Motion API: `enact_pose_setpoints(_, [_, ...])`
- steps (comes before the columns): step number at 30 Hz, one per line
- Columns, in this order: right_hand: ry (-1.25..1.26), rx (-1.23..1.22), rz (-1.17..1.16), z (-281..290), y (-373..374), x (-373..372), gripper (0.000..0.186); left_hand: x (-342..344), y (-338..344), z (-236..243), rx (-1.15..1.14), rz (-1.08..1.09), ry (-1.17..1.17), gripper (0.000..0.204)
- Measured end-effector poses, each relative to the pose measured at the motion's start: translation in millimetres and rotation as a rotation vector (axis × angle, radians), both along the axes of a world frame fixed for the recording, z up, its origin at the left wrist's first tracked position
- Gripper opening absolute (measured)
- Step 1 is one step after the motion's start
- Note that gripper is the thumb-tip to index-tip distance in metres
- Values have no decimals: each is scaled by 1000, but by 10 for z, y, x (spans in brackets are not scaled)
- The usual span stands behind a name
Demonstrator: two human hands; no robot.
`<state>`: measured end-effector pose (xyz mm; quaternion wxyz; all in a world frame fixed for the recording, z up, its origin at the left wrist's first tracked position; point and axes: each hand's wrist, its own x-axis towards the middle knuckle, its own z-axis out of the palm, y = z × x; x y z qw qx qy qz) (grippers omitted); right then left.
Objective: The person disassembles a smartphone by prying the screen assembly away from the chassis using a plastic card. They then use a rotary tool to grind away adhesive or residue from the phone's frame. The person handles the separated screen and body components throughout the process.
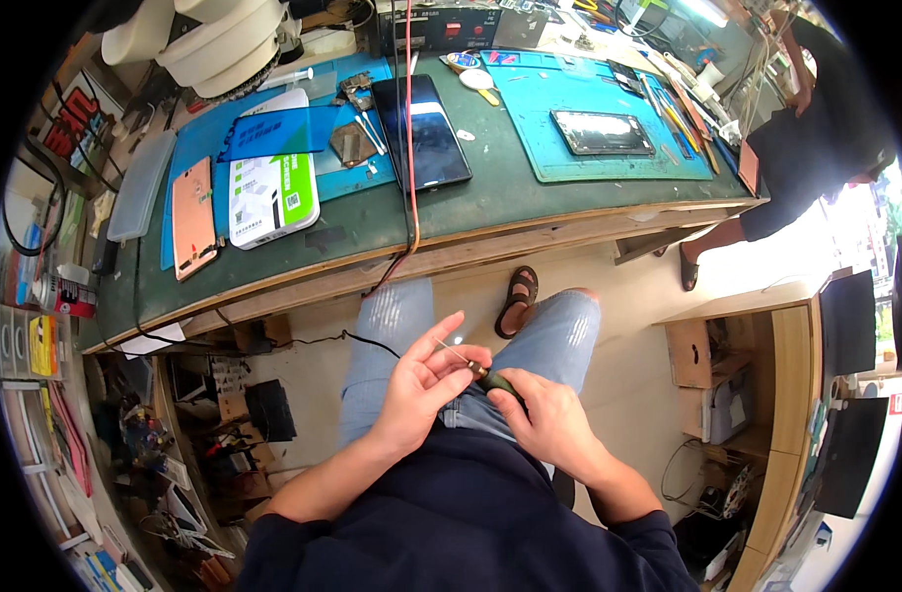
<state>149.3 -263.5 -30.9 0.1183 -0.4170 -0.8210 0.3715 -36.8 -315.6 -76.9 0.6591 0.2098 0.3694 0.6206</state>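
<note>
Over my lap, my right hand (544, 414) is closed round a slim tool (495, 383) with a dark green handle, a brass-coloured collar and a thin metal tip pointing up and left. My left hand (421, 393) has its thumb and some fingers at the collar, apparently gripping it, while the index finger stretches up beside the tip. The jeans (559, 331) and dark shirt are behind both hands.
Ahead, the workbench (323, 242) holds blue mats (520, 153), an opened phone (599, 131), a dark tablet (431, 138), a pink phone housing (192, 222) and hanging cables. A person (806, 148) stands at the right. Shelving (791, 424) flanks me.
</note>
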Motion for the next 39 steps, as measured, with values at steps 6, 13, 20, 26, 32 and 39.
enact_pose_setpoints(6, [-54, -7, 12, -3, 17, 44, 28, 53, 42, -219, -71, 86, -41, 66])
enact_pose_setpoints(13, [-84, -4, -8, -51, 15, 68, 29, 54, 58, -319, -45, 92, 12, 65])
enact_pose_setpoints(20, [-88, -36, -13, -23, 23, 34, 27, 48, 26, -356, -18, 31, 0, 70])
enact_pose_setpoints(26, [-56, -56, -73, -68, -7, 32, 24, 49, 14, -277, 24, -33, -92, 75])
enact_pose_setpoints(32, [-30, -46, -79, -73, -6, 29, 24, 61, 56, -394, 33, -123, -43, 79])
enact_pose_setpoints(39, [-76, -232, -99, -18, 65, 48, 27, 123, 140, -431, 28, -119, -68, 85])
